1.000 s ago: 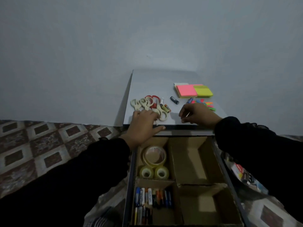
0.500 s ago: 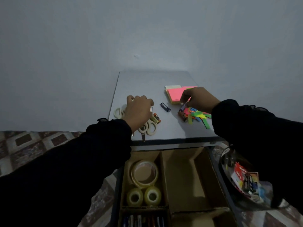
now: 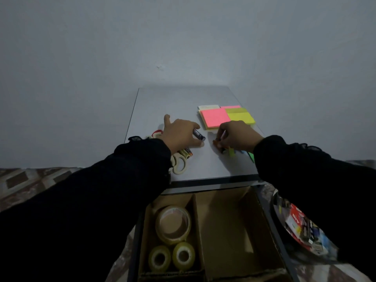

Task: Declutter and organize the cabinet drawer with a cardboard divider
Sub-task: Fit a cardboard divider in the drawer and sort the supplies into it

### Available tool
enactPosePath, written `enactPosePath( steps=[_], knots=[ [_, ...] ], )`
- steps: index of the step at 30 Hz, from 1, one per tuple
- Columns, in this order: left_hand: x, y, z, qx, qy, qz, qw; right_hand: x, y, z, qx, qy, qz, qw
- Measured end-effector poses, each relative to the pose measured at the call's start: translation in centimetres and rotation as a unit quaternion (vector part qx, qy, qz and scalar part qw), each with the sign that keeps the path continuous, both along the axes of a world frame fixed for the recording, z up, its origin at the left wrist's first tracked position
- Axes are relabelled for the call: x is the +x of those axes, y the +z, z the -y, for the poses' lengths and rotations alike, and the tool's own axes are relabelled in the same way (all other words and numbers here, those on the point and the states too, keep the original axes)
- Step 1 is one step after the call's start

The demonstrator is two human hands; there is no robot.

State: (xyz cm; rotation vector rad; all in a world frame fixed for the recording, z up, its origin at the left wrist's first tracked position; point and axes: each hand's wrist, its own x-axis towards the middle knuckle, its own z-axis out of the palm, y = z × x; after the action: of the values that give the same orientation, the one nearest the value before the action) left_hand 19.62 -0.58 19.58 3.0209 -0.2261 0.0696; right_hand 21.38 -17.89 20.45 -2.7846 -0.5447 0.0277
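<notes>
Fingers [image 3: 194, 127] of the left hand [image 3: 180, 133] have left the scissors [image 3: 179, 162] and now curl around a dark battery [image 3: 199, 135] mid-cabinet top [image 3: 183, 100], while the right hand [image 3: 237, 136] pinches small items near the right edge, so loose pieces seem next for the cardboard divider [image 3: 230, 220] in the drawer below.

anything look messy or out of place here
Nothing is spilled or broken. The cabinet top holds loose clutter: scissors, batteries and coloured paper strips lie jumbled, while the sticky notes sit stacked. In the drawer, only tape rolls are sorted.
</notes>
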Motion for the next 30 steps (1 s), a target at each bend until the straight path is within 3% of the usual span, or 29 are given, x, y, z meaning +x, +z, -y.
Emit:
enactPosePath(
  steps=[3, 6, 13, 18, 27, 30],
  knots=[
    [0.2, -0.5, 0.2, -0.002, 0.001, -0.022, 1.0, 0.1, -0.3, -0.5, -0.006, -0.007, 0.008, 1.0],
    [0.4, -1.1, 0.1, -0.026, 0.01, 0.012, 1.0, 0.2, -0.7, -0.9, -0.002, -0.017, 0.016, 1.0],
    [-0.1, -1.6, 0.4, -0.083, 0.008, 0.036, 0.996, 0.5, -1.6, -1.3, 0.089, -0.077, 0.043, 0.992],
    [-0.2, -1.4, 0.2, -0.09, -0.011, 0.008, 0.996, 1.0, -1.3, -0.3, 0.009, -0.099, 0.054, 0.994],
    [0.0, -0.1, -1.2, -0.06, -0.014, -0.039, 0.997, 0.6, -0.4, -1.5, 0.024, 0.018, 0.003, 1.0],
    [0.6, 1.4, -2.3, -0.049, 0.0, -0.019, 0.999, 0.4, 0.2, -1.4, 0.03, 0.038, -0.031, 0.998]
  ],
)
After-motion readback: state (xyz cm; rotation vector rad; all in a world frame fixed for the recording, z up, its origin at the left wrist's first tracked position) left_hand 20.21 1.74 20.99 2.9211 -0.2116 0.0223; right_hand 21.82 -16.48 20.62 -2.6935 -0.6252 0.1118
